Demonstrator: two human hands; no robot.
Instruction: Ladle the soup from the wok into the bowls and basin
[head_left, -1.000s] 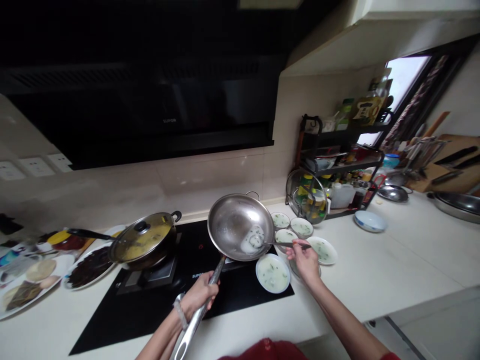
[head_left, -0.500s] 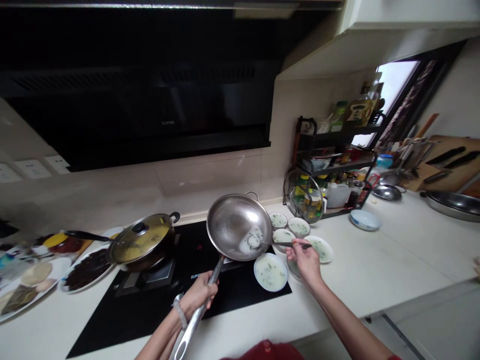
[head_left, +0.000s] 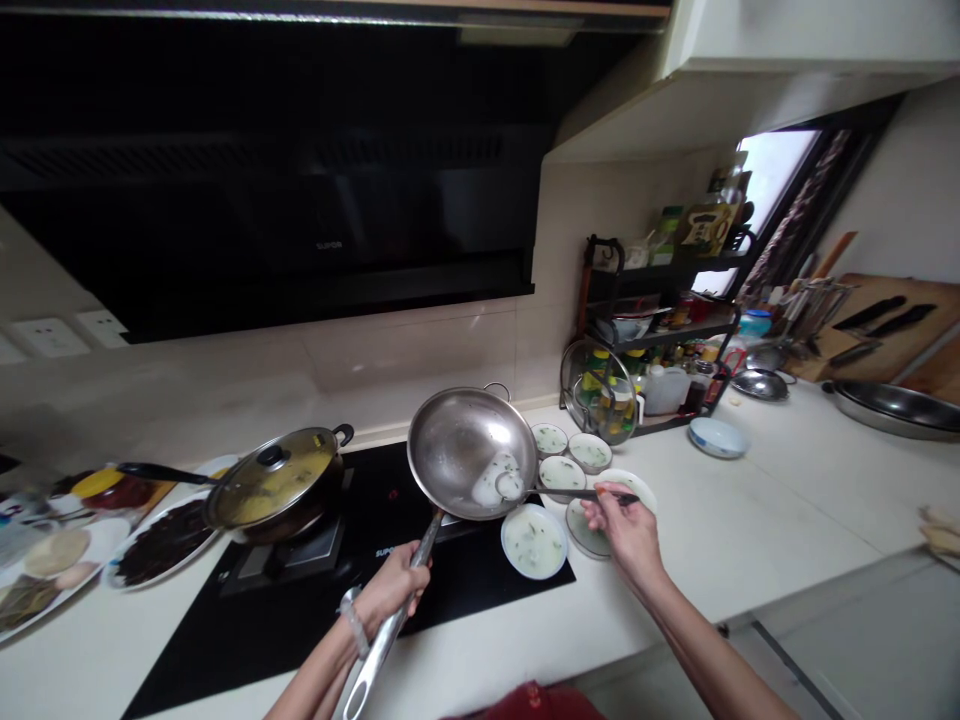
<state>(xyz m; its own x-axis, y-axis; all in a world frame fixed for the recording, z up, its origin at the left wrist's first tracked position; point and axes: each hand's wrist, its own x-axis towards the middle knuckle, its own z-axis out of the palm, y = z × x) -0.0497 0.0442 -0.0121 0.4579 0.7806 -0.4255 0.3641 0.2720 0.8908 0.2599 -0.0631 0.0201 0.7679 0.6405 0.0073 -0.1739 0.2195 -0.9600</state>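
Note:
My left hand (head_left: 396, 585) is closed round the long metal handle of a wok (head_left: 457, 440), which tilts to the right above the stove. A little pale soup with green bits (head_left: 489, 480) pools at the wok's right side. In that pool rests the bowl of a ladle (head_left: 574, 493), its dark handle gripped by my right hand (head_left: 626, 525). Just right of the wok stand several bowls of the same soup, among them a white bowl (head_left: 534, 541) at the stove's edge. Another bowl (head_left: 587, 530) is partly hidden by my right hand.
A lidded pan (head_left: 277, 485) sits on the left of the black stove (head_left: 315, 610). Plates of food, one with dark pieces (head_left: 169, 540), lie further left. Behind the bowls, a glass lid (head_left: 596, 395) leans on a spice rack (head_left: 675, 335). A blue-white dish (head_left: 718, 438) stands right.
My right hand and the ladle handle have shifted slightly right, away from the wok's rim, with the ladle's bowl still in the soup. The whole view has moved a little.

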